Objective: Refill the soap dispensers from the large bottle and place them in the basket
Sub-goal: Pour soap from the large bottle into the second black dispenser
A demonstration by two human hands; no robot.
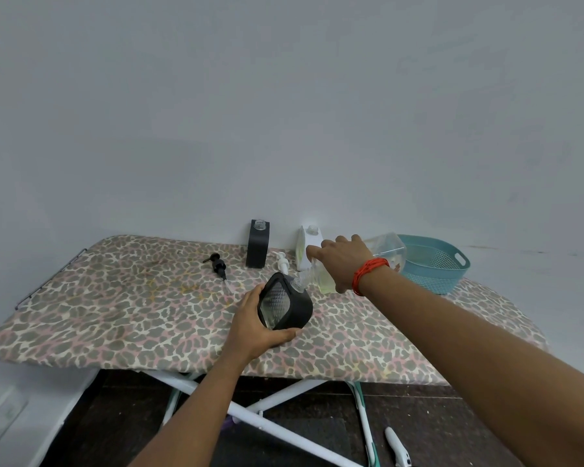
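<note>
Head view showed left hand (262, 326) gripping a tilted black square dispenser (285, 303) over the leopard-print board (115, 298), right hand (339, 261) holding a large clear bottle (388, 247) tipped at its mouth; pouring slowly seemed wise

There are three dispensers: the near black dispenser (292, 310), the far black dispenser (257, 247) and the white dispenser (308, 246). There are two pumps: the black pump (218, 263) and the white pump (281, 261). One bottle (386, 249), one basket (432, 269), one counter (115, 315).

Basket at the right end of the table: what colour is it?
The basket is teal blue with a perforated wall. The head view, the only one, shows it clearly.
</note>
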